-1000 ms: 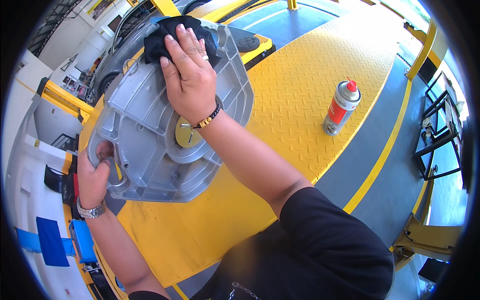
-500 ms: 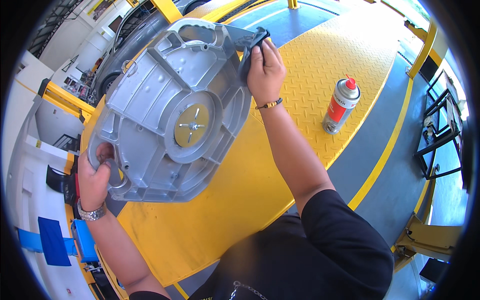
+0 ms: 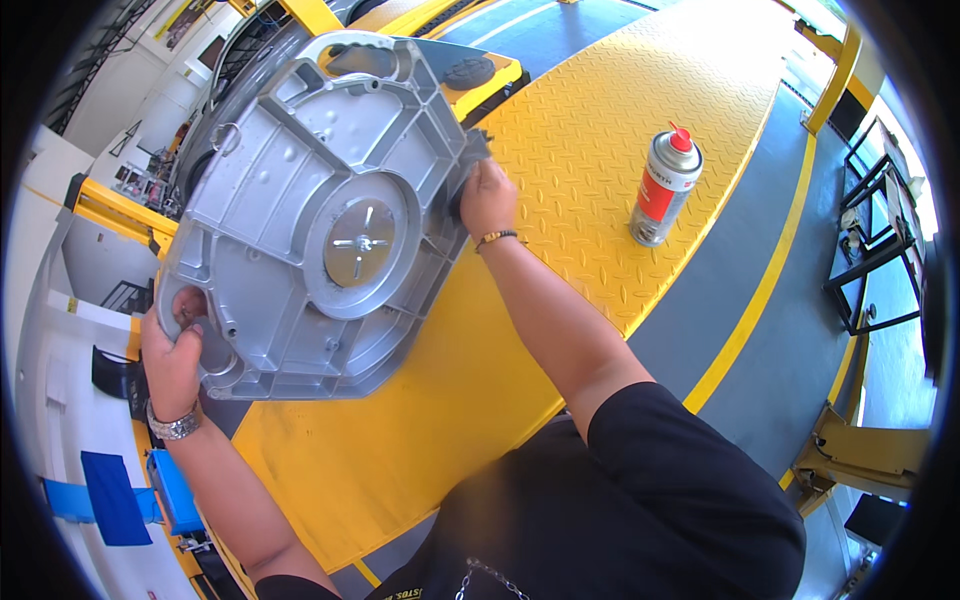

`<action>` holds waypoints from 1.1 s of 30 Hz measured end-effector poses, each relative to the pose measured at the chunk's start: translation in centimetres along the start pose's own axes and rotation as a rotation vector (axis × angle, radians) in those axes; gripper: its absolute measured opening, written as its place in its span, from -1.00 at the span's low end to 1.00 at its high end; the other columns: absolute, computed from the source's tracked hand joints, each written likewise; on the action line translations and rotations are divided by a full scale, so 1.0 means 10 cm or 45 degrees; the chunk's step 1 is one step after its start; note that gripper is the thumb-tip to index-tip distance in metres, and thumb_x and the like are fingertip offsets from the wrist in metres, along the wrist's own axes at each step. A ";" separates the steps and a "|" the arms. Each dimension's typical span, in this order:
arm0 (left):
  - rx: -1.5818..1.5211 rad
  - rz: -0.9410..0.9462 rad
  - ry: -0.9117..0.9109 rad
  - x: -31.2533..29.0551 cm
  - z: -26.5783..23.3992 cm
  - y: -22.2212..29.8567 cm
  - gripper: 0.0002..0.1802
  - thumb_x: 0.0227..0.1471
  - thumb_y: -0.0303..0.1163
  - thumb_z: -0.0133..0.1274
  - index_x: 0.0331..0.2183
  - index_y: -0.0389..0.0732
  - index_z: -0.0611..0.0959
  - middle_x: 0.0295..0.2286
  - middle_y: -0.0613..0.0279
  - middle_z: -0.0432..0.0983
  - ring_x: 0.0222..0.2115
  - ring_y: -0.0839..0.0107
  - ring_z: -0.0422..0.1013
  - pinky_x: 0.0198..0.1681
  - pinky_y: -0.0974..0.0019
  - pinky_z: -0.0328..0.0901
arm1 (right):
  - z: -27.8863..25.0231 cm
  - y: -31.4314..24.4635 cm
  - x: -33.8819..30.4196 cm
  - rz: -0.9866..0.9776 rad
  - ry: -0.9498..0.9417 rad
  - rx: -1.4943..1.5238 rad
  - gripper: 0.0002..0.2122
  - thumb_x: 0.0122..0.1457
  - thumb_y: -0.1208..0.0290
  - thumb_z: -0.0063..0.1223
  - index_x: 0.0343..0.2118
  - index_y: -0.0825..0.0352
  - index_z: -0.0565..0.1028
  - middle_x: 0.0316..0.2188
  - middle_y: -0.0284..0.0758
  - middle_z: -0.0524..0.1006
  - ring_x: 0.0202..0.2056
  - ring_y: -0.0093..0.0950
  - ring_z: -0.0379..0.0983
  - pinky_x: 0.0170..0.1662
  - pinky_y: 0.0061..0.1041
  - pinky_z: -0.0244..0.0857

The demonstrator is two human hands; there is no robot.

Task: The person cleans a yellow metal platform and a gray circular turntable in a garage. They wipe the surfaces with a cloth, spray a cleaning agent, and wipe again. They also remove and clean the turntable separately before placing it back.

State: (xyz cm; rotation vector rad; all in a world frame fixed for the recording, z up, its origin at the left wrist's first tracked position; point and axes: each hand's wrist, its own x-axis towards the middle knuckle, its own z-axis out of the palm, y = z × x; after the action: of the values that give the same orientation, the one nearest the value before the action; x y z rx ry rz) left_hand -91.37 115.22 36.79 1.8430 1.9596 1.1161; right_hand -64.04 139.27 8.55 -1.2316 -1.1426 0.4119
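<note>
A large silver, roughly octagonal cast-metal plate (image 3: pixel 265 268) is held up tilted, its ribbed face toward me. Within a raised ring at its middle sits a shiny round disc (image 3: pixel 362 258) with a cross-shaped slot pattern. My left hand (image 3: pixel 178 362) grips the plate through the cut-out handle at its lower left corner. At the plate's right edge, my right hand (image 3: pixel 489 200) is closed on a dark grey cloth (image 3: pixel 472 148) pressed against the rim. Part of the cloth is hidden behind the fingers.
A spray can (image 3: pixel 666 187) with a red cap stands on the yellow tread-plate ramp (image 3: pixel 580 150) to the right. Farther right is a black metal rack (image 3: pixel 880 235). Behind the plate at the far left is a grey car (image 3: pixel 262 62). Yellow lift posts (image 3: pixel 835 85) stand around.
My right hand has slid with the cloth down and left along the plate's right edge. The plate has shifted slightly left, still in my left hand.
</note>
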 end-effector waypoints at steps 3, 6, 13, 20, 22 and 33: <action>-0.052 0.049 -0.052 0.08 -0.05 -0.11 -0.52 -0.12 -0.55 -0.11 -0.07 -0.44 0.52 -0.17 0.08 0.52 -0.14 0.35 0.46 0.03 0.33 0.27 | -0.04 0.09 -0.31 0.143 -0.043 -0.227 -0.68 0.29 0.37 -0.08 -0.01 0.44 0.54 -0.19 -0.04 0.61 -0.16 -0.04 0.53 -0.04 -0.17 0.40; -0.030 0.010 -0.054 0.02 -0.06 -0.09 -0.51 -0.12 -0.54 -0.10 -0.07 -0.45 0.53 -0.18 0.10 0.52 -0.16 0.36 0.45 0.05 0.32 0.26 | -0.29 0.03 -0.30 0.211 -0.335 -0.185 -0.69 0.29 0.35 -0.08 -0.10 0.46 0.58 -0.16 -0.03 0.60 -0.13 -0.04 0.53 0.00 -0.18 0.39; 0.003 0.102 -0.105 0.12 -0.04 -0.09 -0.52 -0.08 -0.46 -0.12 -0.08 -0.44 0.54 -0.20 0.13 0.52 -0.17 0.39 0.44 0.01 0.33 0.29 | -0.18 -0.08 -0.22 0.351 -0.201 -0.179 -0.74 0.27 0.37 -0.06 -0.29 0.49 0.57 -0.29 0.04 0.60 -0.22 0.02 0.53 -0.10 -0.11 0.39; -0.067 0.041 -0.113 0.42 -0.03 -0.31 -0.47 -0.05 -0.42 -0.12 -0.02 -0.45 0.52 -0.17 0.14 0.51 -0.16 0.41 0.44 0.00 0.36 0.30 | -0.25 -0.07 -0.48 0.310 -0.321 -0.229 -0.76 0.29 0.39 -0.12 -0.38 0.46 0.51 -0.34 0.05 0.57 -0.25 0.03 0.51 -0.13 -0.11 0.39; -0.007 -0.023 -0.083 0.53 -0.20 -0.57 -0.45 -0.05 -0.43 -0.11 0.01 -0.46 0.49 -0.15 0.12 0.50 -0.12 0.41 0.44 0.01 0.36 0.30 | -0.25 -0.13 -0.55 0.260 -0.414 -0.275 -0.78 0.28 0.40 -0.11 -0.36 0.45 0.50 -0.28 0.04 0.56 -0.22 0.00 0.50 -0.11 -0.14 0.41; -0.175 -0.018 -0.181 0.56 -0.17 -0.61 -0.52 -0.07 -0.52 -0.13 -0.04 -0.45 0.46 -0.18 0.24 0.43 -0.21 0.51 0.40 -0.05 0.43 0.30 | -0.44 -0.53 -1.70 -0.134 -1.295 -0.196 -0.79 0.19 0.44 -0.11 -0.32 0.52 0.47 -0.26 0.06 0.49 -0.22 -0.01 0.50 -0.06 -0.20 0.42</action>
State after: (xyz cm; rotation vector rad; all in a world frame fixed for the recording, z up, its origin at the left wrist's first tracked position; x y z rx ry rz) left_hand -98.10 120.30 35.84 1.7826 1.7696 1.0556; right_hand -69.20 121.86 5.91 -1.0822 -2.1166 0.9375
